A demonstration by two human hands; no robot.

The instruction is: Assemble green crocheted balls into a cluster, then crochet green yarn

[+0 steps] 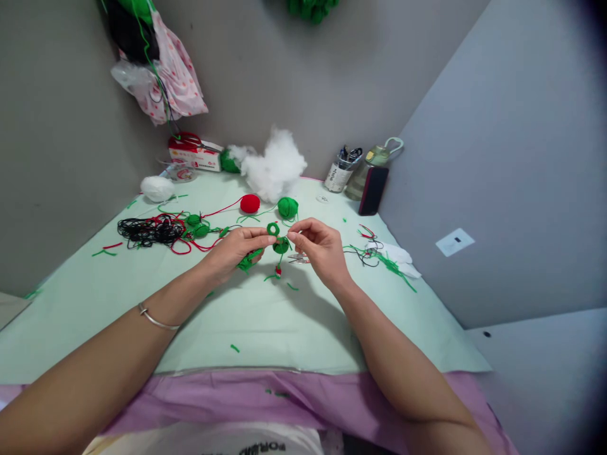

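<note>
Over the middle of the table, my left hand (244, 245) is closed on a green crochet piece (272, 229) with a small ring at its top. More green crochet (250, 260) shows under its fingers. My right hand (318, 245) is pinched close beside it, and what lies between thumb and finger is too small to make out. Between the hands hangs a round green part (281, 245). Below it is a small red and white bit (278, 271) on green yarn. Snips (298, 258) lie by the right hand, partly hidden.
Behind the hands are a red yarn ball (250, 203), a green yarn ball (287, 207) and white stuffing (277, 165). Tangled black yarn (149, 230) lies left. A white glove (396, 258) with yarn scraps lies right. A phone (374, 191) leans against a bottle (363, 180) near the wall.
</note>
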